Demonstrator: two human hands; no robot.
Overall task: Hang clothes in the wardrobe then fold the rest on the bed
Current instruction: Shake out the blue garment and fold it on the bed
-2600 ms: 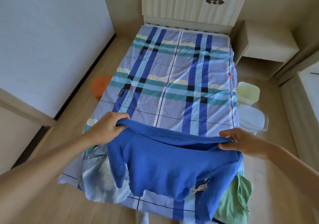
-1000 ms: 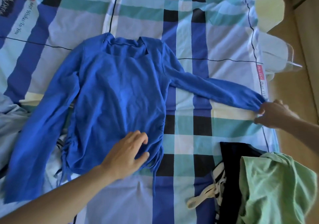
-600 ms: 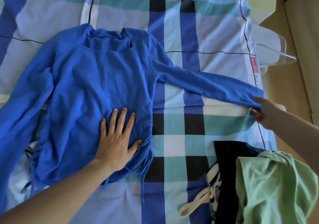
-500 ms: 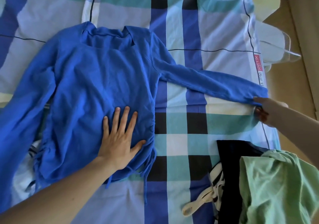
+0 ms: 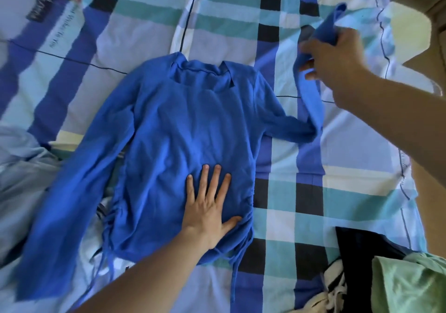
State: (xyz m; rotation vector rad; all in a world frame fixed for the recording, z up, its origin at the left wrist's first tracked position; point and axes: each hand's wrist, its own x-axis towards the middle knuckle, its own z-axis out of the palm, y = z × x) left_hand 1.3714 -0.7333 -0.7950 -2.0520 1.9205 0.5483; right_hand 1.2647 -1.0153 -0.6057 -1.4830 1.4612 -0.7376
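Fingers [image 5: 206, 177] spread and straight, the person's left hand [image 5: 207, 206] presses flat on the lower front of a blue long-sleeved top [image 5: 188, 129] laid face up on the plaid-covered bed [image 5: 337, 192]. At the near right edge a green garment [image 5: 405, 286] and a black garment [image 5: 357, 247] lie in a heap, unfolded; a pale blue garment [image 5: 21, 175] lies bunched at the left, partly under the top's other arm. Farther off, the right hand [image 5: 337, 59] curls its fingers round the sleeve [image 5: 309, 100] near the cuff and holds it clear of the bed, bent upward at the elbow. The folding stage appears to be in hand, at the first sleeve. The next move likely calls for carrying that sleeve across the chest and laying it flat while the left hand pins the body.
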